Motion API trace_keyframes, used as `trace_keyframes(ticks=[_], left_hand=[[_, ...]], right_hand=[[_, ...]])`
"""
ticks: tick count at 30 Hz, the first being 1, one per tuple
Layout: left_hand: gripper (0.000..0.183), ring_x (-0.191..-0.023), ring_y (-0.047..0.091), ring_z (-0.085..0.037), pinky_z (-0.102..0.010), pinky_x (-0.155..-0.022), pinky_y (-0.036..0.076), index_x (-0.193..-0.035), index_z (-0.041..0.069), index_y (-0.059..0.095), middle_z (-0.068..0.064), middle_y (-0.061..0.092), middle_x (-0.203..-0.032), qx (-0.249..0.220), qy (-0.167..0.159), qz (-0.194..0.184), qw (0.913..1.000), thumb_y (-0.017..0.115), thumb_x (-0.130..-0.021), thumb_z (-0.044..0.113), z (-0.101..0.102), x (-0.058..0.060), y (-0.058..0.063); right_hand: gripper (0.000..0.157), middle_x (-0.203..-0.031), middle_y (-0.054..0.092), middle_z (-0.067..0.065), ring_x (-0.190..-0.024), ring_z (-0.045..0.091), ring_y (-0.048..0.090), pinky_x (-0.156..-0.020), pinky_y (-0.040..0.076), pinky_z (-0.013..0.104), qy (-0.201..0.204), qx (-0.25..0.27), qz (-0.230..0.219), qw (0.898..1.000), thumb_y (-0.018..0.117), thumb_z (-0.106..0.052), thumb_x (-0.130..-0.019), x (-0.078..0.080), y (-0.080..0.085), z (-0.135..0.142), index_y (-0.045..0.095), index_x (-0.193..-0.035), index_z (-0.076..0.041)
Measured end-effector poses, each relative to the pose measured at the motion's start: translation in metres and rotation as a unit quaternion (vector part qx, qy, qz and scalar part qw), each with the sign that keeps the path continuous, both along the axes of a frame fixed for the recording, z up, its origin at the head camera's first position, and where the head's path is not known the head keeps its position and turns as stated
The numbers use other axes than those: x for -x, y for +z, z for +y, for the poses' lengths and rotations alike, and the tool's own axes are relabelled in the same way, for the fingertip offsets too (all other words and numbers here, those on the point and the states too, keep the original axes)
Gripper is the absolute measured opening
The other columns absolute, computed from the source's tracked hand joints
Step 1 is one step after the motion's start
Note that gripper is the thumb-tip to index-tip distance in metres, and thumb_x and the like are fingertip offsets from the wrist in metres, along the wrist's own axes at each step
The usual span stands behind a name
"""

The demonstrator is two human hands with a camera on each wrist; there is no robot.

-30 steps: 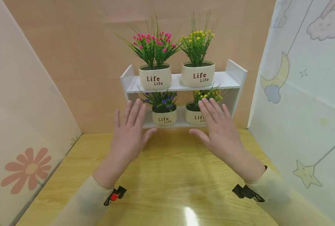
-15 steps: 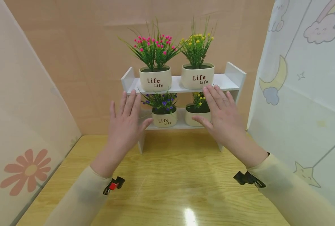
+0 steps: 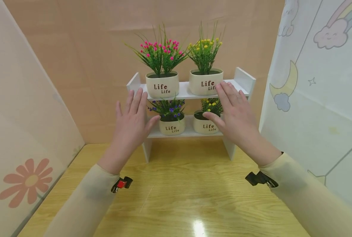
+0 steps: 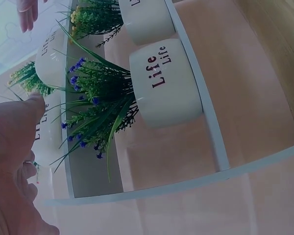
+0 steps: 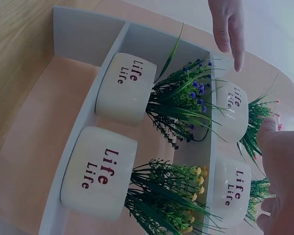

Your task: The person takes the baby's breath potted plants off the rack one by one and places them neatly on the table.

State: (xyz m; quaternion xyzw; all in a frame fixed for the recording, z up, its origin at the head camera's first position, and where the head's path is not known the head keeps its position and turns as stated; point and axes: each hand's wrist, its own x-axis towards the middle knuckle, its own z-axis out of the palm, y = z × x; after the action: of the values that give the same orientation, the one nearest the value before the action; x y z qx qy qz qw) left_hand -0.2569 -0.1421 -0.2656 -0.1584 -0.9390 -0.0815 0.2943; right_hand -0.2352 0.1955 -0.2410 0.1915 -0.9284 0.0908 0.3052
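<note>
My left hand (image 3: 131, 123) is held up with its fingers spread, in front of the left end of a white two-tier shelf (image 3: 190, 131). My right hand (image 3: 236, 115) hovers likewise before the shelf's right side, its fingertips overlapping the upper yellow-flowered pot (image 3: 205, 84) in the head view; whether they touch cannot be told. Neither hand holds anything. Beside that pot on the upper tier stands a pink-flowered pot (image 3: 162, 85). Below are a purple-flowered pot (image 4: 166, 85) and a second yellow-flowered pot (image 5: 100, 171). All the pots are cream with "Life" lettering.
The shelf stands on a wooden table (image 3: 176, 194) near a peach backdrop (image 3: 90, 65). A pale panel with a printed flower (image 3: 30, 181) rises on the left. Another with a moon and a cloud (image 3: 330, 34) rises on the right.
Both hands have risen and moved from in front of the lower tier to about the upper tier's level, fingers still extended. The pots have stayed in place; the view has tilted slightly.
</note>
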Motion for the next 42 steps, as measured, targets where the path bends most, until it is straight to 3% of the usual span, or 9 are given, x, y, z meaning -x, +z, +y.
trace_keyframes(ticks=[8, 18, 30, 42], left_hand=[[0.096, -0.170, -0.002, -0.028, -0.072, -0.130, 0.001, -0.178, 0.011, 0.012, -0.008, 0.009, -0.185, -0.005, 0.000, -0.016, 0.9999, 0.057, -0.110, 0.062, 0.001, 0.011, 0.004], [0.097, -0.170, -0.007, -0.027, -0.073, -0.129, 0.001, -0.178, 0.011, 0.007, -0.009, 0.005, -0.185, -0.014, 0.005, -0.058, 0.9982, 0.052, -0.111, 0.065, 0.004, 0.022, 0.004], [0.097, -0.170, -0.004, -0.029, -0.073, -0.130, 0.004, -0.178, 0.010, 0.008, -0.011, 0.006, -0.185, -0.021, 0.008, -0.073, 0.9971, 0.053, -0.111, 0.064, 0.004, 0.031, 0.005], [0.099, -0.170, 0.005, -0.037, -0.066, -0.133, 0.008, -0.175, 0.002, 0.014, -0.020, 0.013, -0.183, -0.024, 0.006, -0.066, 0.9975, 0.058, -0.110, 0.062, 0.006, 0.034, 0.005]], right_hand=[[0.099, -0.183, 0.015, 0.017, -0.169, 0.038, 0.012, -0.136, 0.009, 0.054, 0.003, 0.021, -0.011, 1.000, 0.067, -0.054, -0.109, 0.010, 0.009, 0.003, 0.014, -0.177, -0.005], [0.098, -0.185, 0.009, 0.013, -0.170, 0.035, 0.008, -0.136, 0.008, 0.051, 0.002, 0.052, -0.050, 0.997, 0.060, -0.057, -0.111, 0.021, 0.019, 0.006, 0.008, -0.178, -0.008], [0.099, -0.185, 0.005, 0.011, -0.170, 0.036, 0.007, -0.136, 0.009, 0.054, 0.000, 0.083, -0.074, 0.994, 0.054, -0.064, -0.111, 0.036, 0.028, 0.009, 0.004, -0.178, -0.012], [0.101, -0.185, 0.003, 0.012, -0.169, 0.038, 0.007, -0.132, 0.015, 0.064, 0.006, 0.115, -0.102, 0.988, 0.055, -0.066, -0.110, 0.048, 0.038, 0.010, -0.001, -0.179, -0.018]])
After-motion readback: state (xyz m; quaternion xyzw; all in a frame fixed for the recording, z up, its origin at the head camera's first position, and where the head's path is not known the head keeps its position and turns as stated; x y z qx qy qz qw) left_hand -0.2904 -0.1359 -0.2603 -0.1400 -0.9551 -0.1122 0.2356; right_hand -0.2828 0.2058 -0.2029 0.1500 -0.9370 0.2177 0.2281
